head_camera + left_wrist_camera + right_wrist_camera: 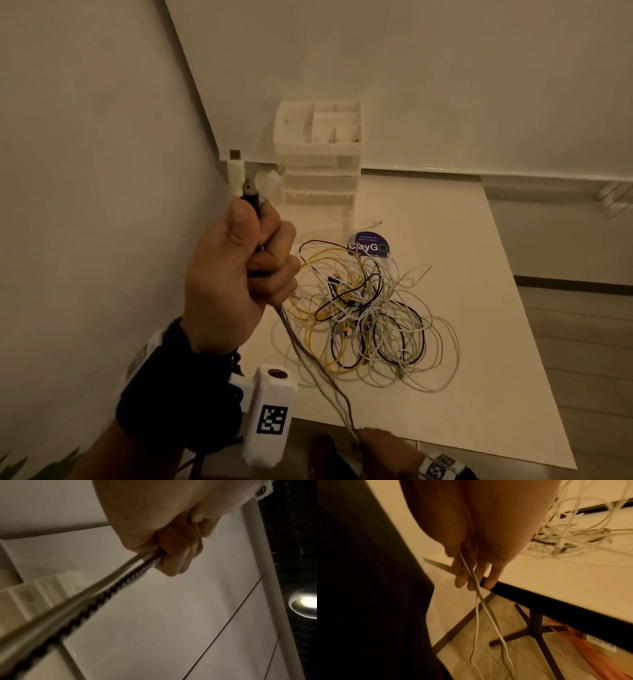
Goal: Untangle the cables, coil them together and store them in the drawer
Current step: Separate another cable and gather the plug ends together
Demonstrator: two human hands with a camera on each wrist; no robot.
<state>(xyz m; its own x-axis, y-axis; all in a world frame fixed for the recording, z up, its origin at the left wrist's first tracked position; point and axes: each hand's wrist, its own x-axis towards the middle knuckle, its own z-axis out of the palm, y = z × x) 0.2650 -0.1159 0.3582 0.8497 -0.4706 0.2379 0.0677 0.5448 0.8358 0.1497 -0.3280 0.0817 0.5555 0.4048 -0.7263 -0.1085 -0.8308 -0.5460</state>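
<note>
My left hand (239, 270) is raised over the table's left side and grips a bundle of cable ends, with white and dark connectors (238, 174) sticking out above the fist. From the fist a black-and-white braided cable (301, 346) and pale cables run down to my right hand (380, 442) at the table's front edge. There the strands (481, 597) pass between the thumb and fingers of the right hand (471, 574) and hang toward the floor. A tangle of white, yellow and black cables (370, 315) lies on the table. The clear drawer unit (318, 150) stands at the back.
A purple round sticker (368, 245) lies on the white table (479, 342) behind the tangle. A wall runs close along the left. Under the table are a dark leg (537, 628) and an orange bag (590, 649). A ceiling lamp (307, 604) shines above.
</note>
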